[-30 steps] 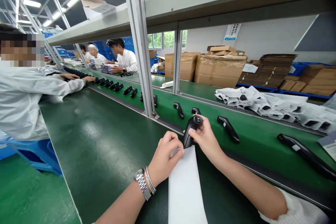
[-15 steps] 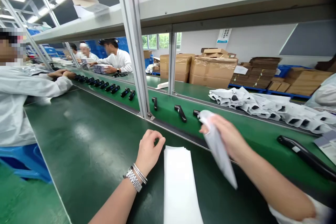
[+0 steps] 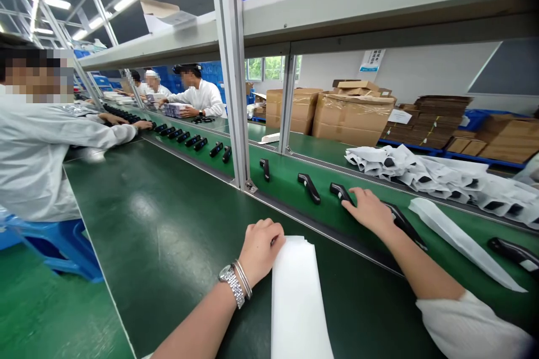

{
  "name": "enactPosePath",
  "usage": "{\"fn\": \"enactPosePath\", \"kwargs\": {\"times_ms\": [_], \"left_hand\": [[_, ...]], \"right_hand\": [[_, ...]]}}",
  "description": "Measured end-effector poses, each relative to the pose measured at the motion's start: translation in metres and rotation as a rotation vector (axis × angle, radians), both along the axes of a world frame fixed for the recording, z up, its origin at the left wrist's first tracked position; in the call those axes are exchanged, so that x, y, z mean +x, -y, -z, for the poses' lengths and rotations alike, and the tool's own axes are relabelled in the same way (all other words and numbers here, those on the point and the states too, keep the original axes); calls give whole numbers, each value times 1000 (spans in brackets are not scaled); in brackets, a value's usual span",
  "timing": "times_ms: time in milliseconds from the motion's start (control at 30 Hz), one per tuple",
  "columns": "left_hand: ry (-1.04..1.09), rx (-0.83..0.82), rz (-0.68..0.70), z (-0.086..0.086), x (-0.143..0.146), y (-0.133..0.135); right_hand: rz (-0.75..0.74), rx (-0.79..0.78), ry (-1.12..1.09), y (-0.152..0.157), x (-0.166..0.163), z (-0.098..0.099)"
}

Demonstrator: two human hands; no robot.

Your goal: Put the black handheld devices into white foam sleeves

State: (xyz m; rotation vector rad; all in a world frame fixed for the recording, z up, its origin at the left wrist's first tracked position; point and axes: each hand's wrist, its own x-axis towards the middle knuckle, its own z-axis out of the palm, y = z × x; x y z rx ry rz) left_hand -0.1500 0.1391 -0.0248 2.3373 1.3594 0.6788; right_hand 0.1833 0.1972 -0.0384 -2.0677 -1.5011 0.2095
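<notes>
My left hand [image 3: 261, 249], with a watch and bangles at the wrist, rests curled with its fingertips pinching the top edge of a stack of white foam bags [image 3: 297, 297] on the dark green bench. My right hand [image 3: 370, 210] reaches onto the green conveyor belt [image 3: 282, 179] and lies with its fingers spread on a black handheld device [image 3: 342, 193]. Another black device [image 3: 405, 225] runs under that wrist. A device wrapped in a white bag [image 3: 458, 241] lies on the belt to the right of that hand.
More black devices [image 3: 309, 188] sit in a row along the belt toward the far left. A heap of bagged devices [image 3: 442, 176] lies beyond the belt. A metal upright [image 3: 233, 84] stands at the belt's edge. Co-workers in white sit at left and behind. Cardboard boxes [image 3: 353, 112] stand at the back.
My right hand pushed a black device into a white bag, carried it right, and let it go on the belt; it now touches another device. My left hand returned to the bag stack.
</notes>
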Motion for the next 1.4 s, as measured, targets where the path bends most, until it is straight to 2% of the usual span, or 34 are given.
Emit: {"fn": "enactPosePath", "kwargs": {"times_ms": [133, 233, 400, 467, 633, 800, 900, 967, 1067, 1133, 1200, 1233, 1300, 1333, 1400], "left_hand": [[2, 48, 23, -2, 0, 1], [20, 62, 60, -3, 1, 2], [86, 60, 130, -6, 3, 4], [90, 61, 134, -8, 3, 5], [160, 91, 151, -13, 5, 10], [346, 29, 180, -18, 8, 18], [482, 7, 161, -20, 9, 20], [557, 22, 75, -19, 9, 19], [612, 20, -66, -17, 7, 13], [577, -4, -97, -16, 5, 8], [469, -6, -109, -14, 2, 4], [392, -3, -125, -13, 0, 2], [222, -20, -162, -10, -4, 0], [146, -43, -174, -9, -6, -1], [37, -98, -167, -6, -8, -1]], "right_hand": [[28, 6, -245, -15, -13, 9], [-23, 34, -428, -9, -24, 5], [-425, 187, -1072, 22, -74, -15], [-486, 226, -1213, 33, -95, -22], [-552, 279, -1262, 45, -124, -21], [-615, 211, -1210, 52, -137, -14], [-706, 98, -1075, 65, -147, -14], [-815, -32, -1028, 75, -155, -13], [-922, -277, -1145, 86, -166, -16], [-820, -295, -1268, 84, -164, -22], [-602, -141, -1276, 74, -146, -33], [-486, -35, -1204, 67, -131, -39], [-290, 171, -908, 50, -90, -49], [-206, 257, -665, 41, -68, -53], [-86, 270, -145, 26, -29, -53]]}}
